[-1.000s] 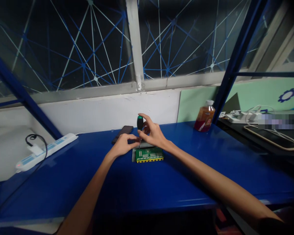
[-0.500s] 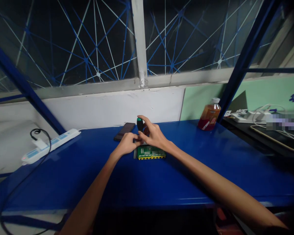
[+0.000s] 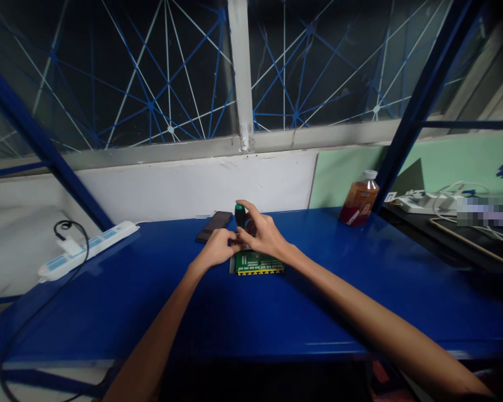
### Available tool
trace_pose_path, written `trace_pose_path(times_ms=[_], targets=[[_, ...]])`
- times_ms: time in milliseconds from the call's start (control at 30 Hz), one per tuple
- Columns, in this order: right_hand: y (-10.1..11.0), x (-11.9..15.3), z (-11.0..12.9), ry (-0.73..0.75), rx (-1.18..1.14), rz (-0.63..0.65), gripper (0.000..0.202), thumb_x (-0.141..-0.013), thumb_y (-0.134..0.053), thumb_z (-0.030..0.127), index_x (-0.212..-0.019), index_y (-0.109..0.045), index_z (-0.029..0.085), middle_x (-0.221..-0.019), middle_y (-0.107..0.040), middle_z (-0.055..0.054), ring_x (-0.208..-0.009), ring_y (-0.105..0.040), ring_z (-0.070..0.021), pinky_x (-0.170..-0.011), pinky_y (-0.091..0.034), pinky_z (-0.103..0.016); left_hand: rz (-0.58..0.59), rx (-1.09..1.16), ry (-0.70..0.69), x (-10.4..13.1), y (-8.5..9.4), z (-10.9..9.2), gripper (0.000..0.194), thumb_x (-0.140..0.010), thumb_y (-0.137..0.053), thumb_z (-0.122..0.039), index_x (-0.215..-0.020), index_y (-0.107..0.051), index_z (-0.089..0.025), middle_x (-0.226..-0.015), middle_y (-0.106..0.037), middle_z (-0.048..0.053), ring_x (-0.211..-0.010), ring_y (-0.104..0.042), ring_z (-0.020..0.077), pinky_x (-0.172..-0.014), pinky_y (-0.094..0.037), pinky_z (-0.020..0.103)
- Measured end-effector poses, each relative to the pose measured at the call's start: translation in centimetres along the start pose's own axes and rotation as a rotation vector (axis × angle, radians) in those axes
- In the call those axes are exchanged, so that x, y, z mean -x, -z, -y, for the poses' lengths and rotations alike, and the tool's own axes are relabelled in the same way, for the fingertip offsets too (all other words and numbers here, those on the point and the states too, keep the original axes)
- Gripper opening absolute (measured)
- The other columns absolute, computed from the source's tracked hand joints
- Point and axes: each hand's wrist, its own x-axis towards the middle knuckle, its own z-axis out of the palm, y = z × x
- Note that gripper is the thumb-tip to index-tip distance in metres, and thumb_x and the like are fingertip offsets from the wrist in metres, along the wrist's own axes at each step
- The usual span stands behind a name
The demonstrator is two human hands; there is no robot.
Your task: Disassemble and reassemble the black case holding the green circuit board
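A green circuit board (image 3: 260,261) with a yellow-marked front edge lies on the blue table (image 3: 251,318). Above its back part, a screwdriver (image 3: 240,215) with a black and green handle stands upright, its tip hidden. My right hand (image 3: 265,231) is closed on the screwdriver, the index finger on top of the handle and the thumb lower down. From the left, my left hand (image 3: 217,245) reaches in at the board's back left corner with thumb and fingers pinched together near the screwdriver's lower end; whatever is between them is too small to make out.
Behind my left hand lies a dark phone (image 3: 214,223). A white power strip (image 3: 90,249) with a black cable is at the left. An orange drink bottle (image 3: 359,200) stands at the back right, near a blue frame post (image 3: 411,123).
The view has tilted slightly, so the scene sits a little lower. My left thumb and fingers have come closer together. My right hand still grips the screwdriver.
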Motion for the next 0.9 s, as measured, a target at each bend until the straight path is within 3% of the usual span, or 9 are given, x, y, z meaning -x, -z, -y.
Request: trace_pose_path(times_ms=[400,667,900], targets=[[0.0,0.1,-0.1,-0.001,0.037,0.016,0.065,-0.081,-0.046,0.032,-0.141,-0.026,0.020,-0.075,-0.062,-0.001,-0.060,-0.059,-0.0161,-0.059,-0.046,-0.030,-0.002,-0.015,0.010,0.0,0.0,-0.2,0.022,-0.076,-0.060,-0.032,-0.073,-0.073,-0.015,-0.072,-0.072,0.003,-0.068,-0.063,0.0184,-0.060,-0.040,0.024],[0.2,0.1,0.3,-0.029,0.144,0.019,0.063,-0.084,-0.047,0.038,-0.142,-0.028,0.021,-0.081,-0.064,-0.004,-0.061,-0.058,-0.0163,-0.058,-0.042,-0.030,-0.150,-0.110,0.109,0.0,-0.1,-0.9,0.023,-0.073,-0.062,-0.030,-0.068,-0.074,-0.011,-0.057,-0.067,0.003,-0.059,-0.057,0.0153,-0.054,-0.034,0.023],[0.8,-0.6,1.3,-0.005,0.189,0.053,0.060,-0.087,-0.040,0.045,-0.141,-0.029,0.020,-0.078,-0.063,-0.003,-0.062,-0.056,-0.0169,-0.057,-0.038,-0.030,-0.111,0.044,0.071,0.0,-0.4,-0.2,0.020,-0.072,-0.060,-0.024,-0.074,-0.075,-0.011,-0.076,-0.075,0.006,-0.069,-0.064,0.0197,-0.059,-0.042,0.024]])
